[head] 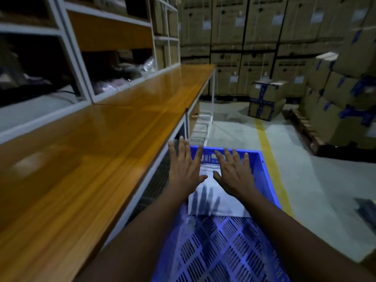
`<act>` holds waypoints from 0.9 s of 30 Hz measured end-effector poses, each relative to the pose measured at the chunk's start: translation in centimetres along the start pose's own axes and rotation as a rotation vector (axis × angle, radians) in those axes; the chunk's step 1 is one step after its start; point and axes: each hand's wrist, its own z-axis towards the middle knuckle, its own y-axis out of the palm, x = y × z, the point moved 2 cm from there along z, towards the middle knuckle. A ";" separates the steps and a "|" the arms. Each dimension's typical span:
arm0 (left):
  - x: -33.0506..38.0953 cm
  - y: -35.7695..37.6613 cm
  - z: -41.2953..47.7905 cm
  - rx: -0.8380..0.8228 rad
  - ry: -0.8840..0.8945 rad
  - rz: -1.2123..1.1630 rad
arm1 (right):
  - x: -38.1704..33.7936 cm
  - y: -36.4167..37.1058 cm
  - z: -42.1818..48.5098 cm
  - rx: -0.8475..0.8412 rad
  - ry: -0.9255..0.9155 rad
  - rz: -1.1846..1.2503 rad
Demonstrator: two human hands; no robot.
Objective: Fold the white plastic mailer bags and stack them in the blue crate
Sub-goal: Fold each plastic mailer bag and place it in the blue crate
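- Nothing is gripped by either hand: the left hand point(184, 169) and the right hand point(234, 174) are held flat, palms down, with the fingers straight and spread apart.
- In the head view, both hands are seen side by side over the far half of the blue crate point(266, 171), thumbs pointed toward each other and close together but not touching.
- The white mailer bags point(221, 204) are laid flat on the slotted floor of the crate, toward its far end, just beneath the hands; the shadow of spread fingers is cast on the top bag. How many bags are stacked cannot be told.
- The near half of the crate floor is crossed by both forearms.
- The crate is placed just beside a long wooden workbench point(101, 151) on the left, which is backed by white-framed shelving point(81, 64).
- Stacked cardboard boxes point(244, 37) are seen along the far wall, and a yellow floor line point(266, 143) is painted to the right of the crate.
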 end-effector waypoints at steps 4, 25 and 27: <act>-6.0 -7.0 -5.0 0.071 -0.081 0.043 | -5.4 -8.7 -0.1 0.167 -0.061 0.091; -32.0 -17.2 -50.8 -0.104 -0.832 0.107 | -48.6 -23.8 -20.7 0.142 -0.840 0.614; -32.6 -16.9 -53.4 -0.145 -0.907 0.076 | -51.5 -22.6 -22.4 0.114 -0.915 0.568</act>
